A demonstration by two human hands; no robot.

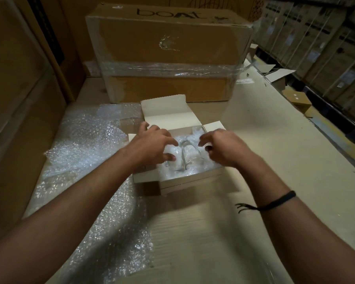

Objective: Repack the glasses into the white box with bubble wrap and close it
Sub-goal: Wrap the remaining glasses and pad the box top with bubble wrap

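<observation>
Matt white box (190, 180) of cardboard holds clear, glossy glasses (183, 154) amid shiny, bumpy plastic bubble wrap (86, 144).

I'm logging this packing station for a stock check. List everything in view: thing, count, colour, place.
white box: one, white, centre, flaps open
glasses: clear, count unclear, inside the white box on bubble wrap
bubble wrap sheet: one, clear, spread left of the white box
large carton: one, brown, taped, behind the white box
small carton: one, brown, on the floor at right
stacked cartons: many, dark, far right
wristband: one, black, right forearm
left hand: over the white box, fingers spread
right hand: over the white box, fingers spread
</observation>
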